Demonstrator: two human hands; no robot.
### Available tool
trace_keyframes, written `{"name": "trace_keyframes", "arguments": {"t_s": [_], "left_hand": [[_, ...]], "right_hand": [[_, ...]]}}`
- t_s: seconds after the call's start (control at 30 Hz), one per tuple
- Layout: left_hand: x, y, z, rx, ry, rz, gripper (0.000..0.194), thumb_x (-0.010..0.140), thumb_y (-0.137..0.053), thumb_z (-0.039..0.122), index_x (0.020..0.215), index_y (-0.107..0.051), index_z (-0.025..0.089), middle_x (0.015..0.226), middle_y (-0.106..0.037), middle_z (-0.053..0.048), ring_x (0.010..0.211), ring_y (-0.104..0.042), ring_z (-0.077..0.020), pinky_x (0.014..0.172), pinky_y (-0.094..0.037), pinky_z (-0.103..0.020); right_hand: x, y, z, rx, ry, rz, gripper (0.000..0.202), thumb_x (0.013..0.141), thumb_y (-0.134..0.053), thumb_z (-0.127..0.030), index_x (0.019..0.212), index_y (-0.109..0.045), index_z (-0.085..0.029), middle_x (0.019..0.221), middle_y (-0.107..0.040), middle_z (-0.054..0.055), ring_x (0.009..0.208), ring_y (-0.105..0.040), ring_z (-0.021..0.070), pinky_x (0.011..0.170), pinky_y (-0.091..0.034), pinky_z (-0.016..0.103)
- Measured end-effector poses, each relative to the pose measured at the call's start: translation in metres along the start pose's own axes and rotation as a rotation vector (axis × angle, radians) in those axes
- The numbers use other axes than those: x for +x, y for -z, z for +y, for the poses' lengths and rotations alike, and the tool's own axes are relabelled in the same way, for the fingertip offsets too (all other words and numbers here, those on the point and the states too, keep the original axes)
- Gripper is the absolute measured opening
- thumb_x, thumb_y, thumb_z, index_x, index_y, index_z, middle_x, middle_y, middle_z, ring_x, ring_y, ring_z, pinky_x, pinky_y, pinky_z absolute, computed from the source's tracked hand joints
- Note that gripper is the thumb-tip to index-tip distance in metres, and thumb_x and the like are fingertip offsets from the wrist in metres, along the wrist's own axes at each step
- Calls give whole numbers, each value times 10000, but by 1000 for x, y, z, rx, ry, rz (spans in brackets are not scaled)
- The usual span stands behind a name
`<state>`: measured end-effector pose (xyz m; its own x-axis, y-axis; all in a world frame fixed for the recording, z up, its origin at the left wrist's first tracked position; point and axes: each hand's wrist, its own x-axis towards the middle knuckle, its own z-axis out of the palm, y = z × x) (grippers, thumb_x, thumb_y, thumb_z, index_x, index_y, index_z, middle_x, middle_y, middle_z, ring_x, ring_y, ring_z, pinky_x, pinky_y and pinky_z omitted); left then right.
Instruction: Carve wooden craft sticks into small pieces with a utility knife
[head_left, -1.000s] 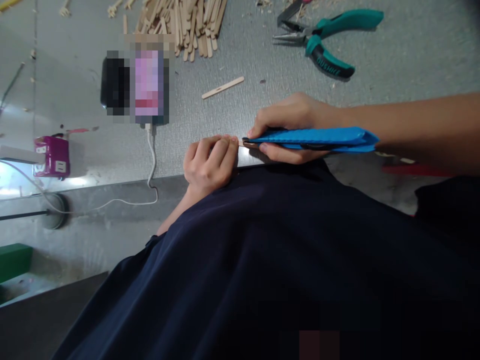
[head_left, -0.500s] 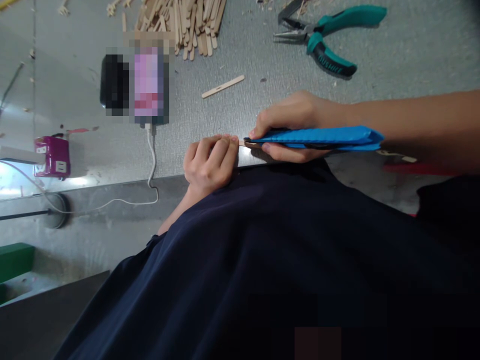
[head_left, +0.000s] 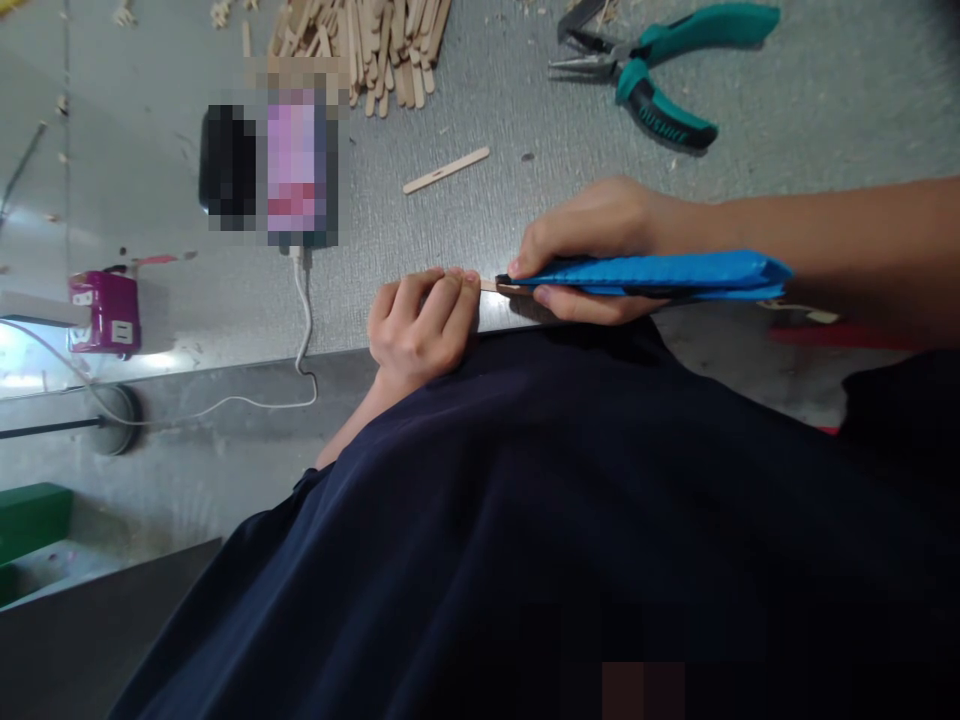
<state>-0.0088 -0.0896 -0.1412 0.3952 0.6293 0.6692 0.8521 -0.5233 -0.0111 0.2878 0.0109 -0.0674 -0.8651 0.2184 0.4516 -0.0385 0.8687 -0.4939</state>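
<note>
Wooden stick (head_left: 488, 286), one: lying between the hands near the table edge, long axis running left-right. Blue tool (head_left: 667, 274), one: pointing its dark tip leftward, meeting the stick. Left hand (head_left: 420, 322): pinching the stick, fingers curling. Right hand (head_left: 600, 232): gripping the tool.

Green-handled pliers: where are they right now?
In the head view, the green-handled pliers lie on the tabletop at upper right, just beyond the right hand.
</note>
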Motion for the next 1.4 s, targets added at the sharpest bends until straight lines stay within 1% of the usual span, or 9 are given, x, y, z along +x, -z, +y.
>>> {"name": "trace_keyframes", "arguments": {"t_s": [0.2,0.37,0.5,0.63,0.8,1.0,1.1,1.2,1.4], "left_hand": [[-2,0,1,-68,7,37,275,1200,-676,218,1361,-878,314,1122,-924,-108,1128,-866,-335,923,-541,-514],[-3,-1,1,-43,-9,100,281,1193,-677,211,1372,-869,310,1120,-918,-102,1106,-859,-327,910,-535,-507],[-3,0,2,-50,-1,77,288,1191,-679,230,1399,-860,315,1137,-911,-112,1134,-855,-339,934,-543,-517],[-4,-1,2,-41,2,95,272,1189,-678,219,1378,-851,309,1121,-915,-112,1109,-865,-334,910,-536,-509],[-6,-4,2,-59,71,22,260,1209,-655,297,1369,-860,312,1179,-912,-129,1171,-862,-359,967,-566,-545],[-5,-3,3,-60,53,45,263,1211,-651,288,1361,-865,314,1160,-919,-123,1159,-872,-361,945,-565,-547],[-5,-2,3,-25,57,20,265,1218,-645,326,1359,-868,311,1158,-922,-125,1160,-875,-364,930,-580,-547],[-6,-3,3,-9,71,-5,278,1226,-629,355,1362,-868,312,1173,-922,-128,1170,-872,-363,932,-592,-549],[-4,-1,4,-126,163,-83,321,1245,-579,405,1352,-867,312,1194,-907,-144,1215,-856,-378,972,-590,-568]], "right_hand": [[-4,0,-2,-62,9,52,198,1180,-617,-299,1370,-648,-252,1069,-813,-32,860,-776,144,816,-578,268],[-3,-2,-7,-105,-30,222,236,1164,-661,-401,1347,-697,-255,1108,-816,-31,902,-781,164,805,-564,282],[8,-4,-12,-64,-127,133,248,1108,-663,-358,1298,-726,-213,1094,-846,-15,899,-813,179,805,-585,279],[17,-4,-14,-17,-129,86,261,1105,-658,-332,1302,-726,-173,1081,-854,-15,867,-799,162,786,-574,258],[17,-5,-12,2,-127,79,233,1109,-669,-325,1301,-708,-200,1108,-866,-35,901,-814,153,824,-576,256],[19,-5,-12,-34,-134,68,267,1111,-664,-344,1299,-733,-168,1070,-848,0,870,-789,172,811,-546,281],[19,-6,-13,-14,-132,66,267,1106,-668,-319,1297,-735,-145,1074,-854,1,880,-795,163,823,-545,261],[18,-6,-12,-5,-122,64,248,1121,-680,-309,1317,-730,-165,1096,-853,-17,889,-798,150,841,-552,240],[16,-5,-10,-33,-73,61,216,1157,-637,-316,1318,-707,-190,1111,-833,-14,885,-788,151,850,-558,244]]}}
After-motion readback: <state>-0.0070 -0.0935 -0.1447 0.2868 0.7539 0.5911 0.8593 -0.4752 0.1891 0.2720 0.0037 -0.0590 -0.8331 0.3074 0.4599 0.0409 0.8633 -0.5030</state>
